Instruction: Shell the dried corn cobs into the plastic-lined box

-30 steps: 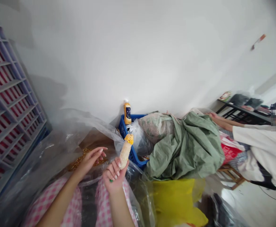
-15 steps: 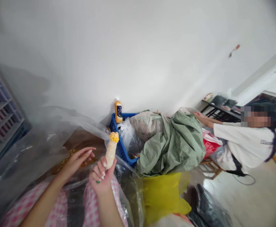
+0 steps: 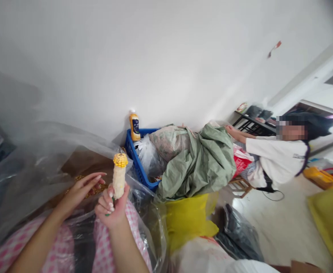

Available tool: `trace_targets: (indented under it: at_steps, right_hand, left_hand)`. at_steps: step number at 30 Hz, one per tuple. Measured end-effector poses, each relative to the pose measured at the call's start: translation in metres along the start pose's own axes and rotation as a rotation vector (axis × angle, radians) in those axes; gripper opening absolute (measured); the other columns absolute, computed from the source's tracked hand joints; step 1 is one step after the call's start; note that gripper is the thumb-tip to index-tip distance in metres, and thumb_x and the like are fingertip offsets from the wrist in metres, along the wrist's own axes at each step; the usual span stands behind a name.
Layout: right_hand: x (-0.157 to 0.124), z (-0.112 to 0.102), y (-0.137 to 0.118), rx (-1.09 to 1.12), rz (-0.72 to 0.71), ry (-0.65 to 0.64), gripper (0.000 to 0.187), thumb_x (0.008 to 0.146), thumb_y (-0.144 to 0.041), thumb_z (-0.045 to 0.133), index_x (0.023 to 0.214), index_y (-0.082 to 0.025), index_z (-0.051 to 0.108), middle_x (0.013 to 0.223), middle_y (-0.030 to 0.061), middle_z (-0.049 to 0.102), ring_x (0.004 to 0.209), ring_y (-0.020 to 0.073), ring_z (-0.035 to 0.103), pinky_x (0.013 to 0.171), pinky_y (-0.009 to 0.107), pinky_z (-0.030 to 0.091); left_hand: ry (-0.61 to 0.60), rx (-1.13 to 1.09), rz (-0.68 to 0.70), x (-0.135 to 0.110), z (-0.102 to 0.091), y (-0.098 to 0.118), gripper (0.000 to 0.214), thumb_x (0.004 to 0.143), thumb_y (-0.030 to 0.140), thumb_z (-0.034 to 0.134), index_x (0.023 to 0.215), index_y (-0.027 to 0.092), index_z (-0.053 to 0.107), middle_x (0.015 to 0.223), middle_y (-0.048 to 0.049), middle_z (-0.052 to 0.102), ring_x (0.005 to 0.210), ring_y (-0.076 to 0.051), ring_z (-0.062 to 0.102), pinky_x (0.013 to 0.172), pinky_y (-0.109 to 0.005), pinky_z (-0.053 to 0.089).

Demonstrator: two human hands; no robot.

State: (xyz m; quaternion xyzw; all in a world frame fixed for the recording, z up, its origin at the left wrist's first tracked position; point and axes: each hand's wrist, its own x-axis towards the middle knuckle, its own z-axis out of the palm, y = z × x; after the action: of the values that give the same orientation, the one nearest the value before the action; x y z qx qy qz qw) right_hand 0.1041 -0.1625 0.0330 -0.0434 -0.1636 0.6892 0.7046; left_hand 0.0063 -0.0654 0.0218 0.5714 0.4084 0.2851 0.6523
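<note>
My right hand (image 3: 110,206) is closed round the lower end of a corn cob (image 3: 119,177) held upright; the cob is mostly stripped pale, with yellow kernels left only at its top. My left hand (image 3: 79,190) hovers just left of the cob with fingers stretched out and apart, holding nothing. Under both hands lies a heap of loose yellow kernels (image 3: 90,189) inside a large clear plastic bag (image 3: 38,159). My knees in pink checked cloth (image 3: 103,242) are below.
A blue crate (image 3: 134,161) with a yellow bottle (image 3: 134,126) and bags stands ahead, a green sack (image 3: 200,163) draped beside it. A yellow bag (image 3: 189,220) lies on the floor. Another person in a white top (image 3: 274,157) sits at the right, reaching toward the sack.
The view has swung to the right, so the shelf at the left has left the frame. Both hands keep their pose, with the cob standing a little more upright.
</note>
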Motion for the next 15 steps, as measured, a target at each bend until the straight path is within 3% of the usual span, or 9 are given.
trace_targets:
  at_steps: [7, 15]
  right_hand:
    - [0.0016, 0.0007, -0.0013, 0.043, -0.011, -0.068, 0.043, 0.069, -0.058, 0.050, 0.062, -0.016, 0.049, 0.036, -0.0094, 0.036, 0.028, 0.0017, 0.014, 0.028, 0.015, 0.005]
    - [0.0025, 0.0046, -0.0035, 0.010, 0.057, 0.002, 0.040, 0.069, -0.053, 0.046, 0.062, -0.014, 0.053, 0.034, -0.0082, 0.037, 0.027, 0.0021, 0.014, 0.028, 0.016, 0.003]
  left_hand:
    - [0.052, 0.049, 0.004, 0.0028, 0.0016, 0.0011, 0.040, 0.060, 0.057, 0.064, 0.087, 0.027, 0.065, 0.083, -0.0004, 0.070, 0.082, -0.023, 0.060, 0.074, -0.034, 0.046]
    - [0.110, 0.059, -0.012, 0.0042, 0.0026, 0.0007, 0.041, 0.049, 0.056, 0.068, 0.077, 0.027, 0.065, 0.073, 0.0004, 0.070, 0.076, -0.024, 0.061, 0.068, -0.032, 0.048]
